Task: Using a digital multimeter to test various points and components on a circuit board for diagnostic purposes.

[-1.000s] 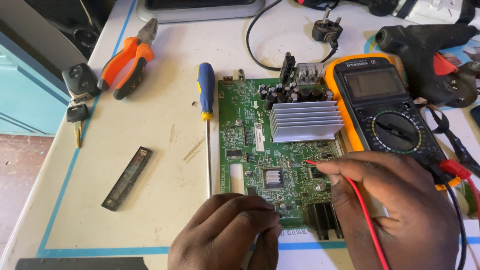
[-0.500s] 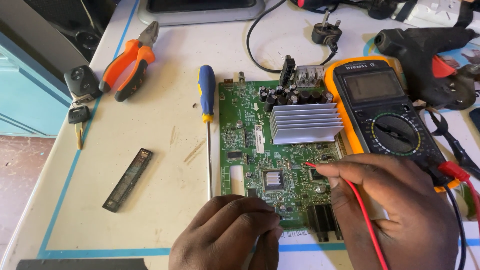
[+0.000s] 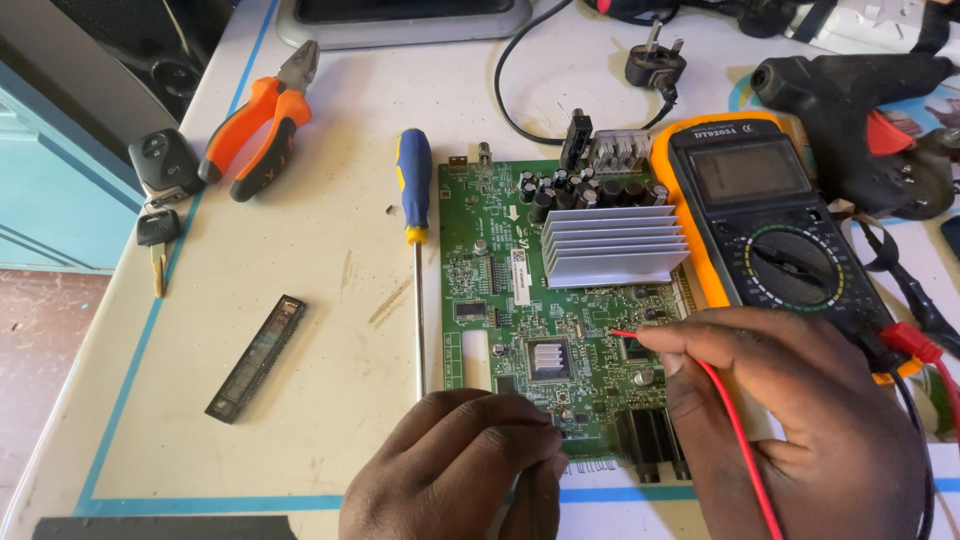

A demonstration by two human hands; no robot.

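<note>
Pale and scuffed, the workbench (image 3: 300, 330) is being taken up at frame centre by a green circuit board (image 3: 500, 300). A red probe (image 3: 640, 336) is being pinched closed in the right hand (image 3: 790, 420) at lower right, its long axis pointing left onto the board. At bottom centre, the board's near edge is being touched by the curled left hand (image 3: 460, 470); whether anything is being held cannot be told. A multimeter (image 3: 770, 220) is lying upper right.
</note>
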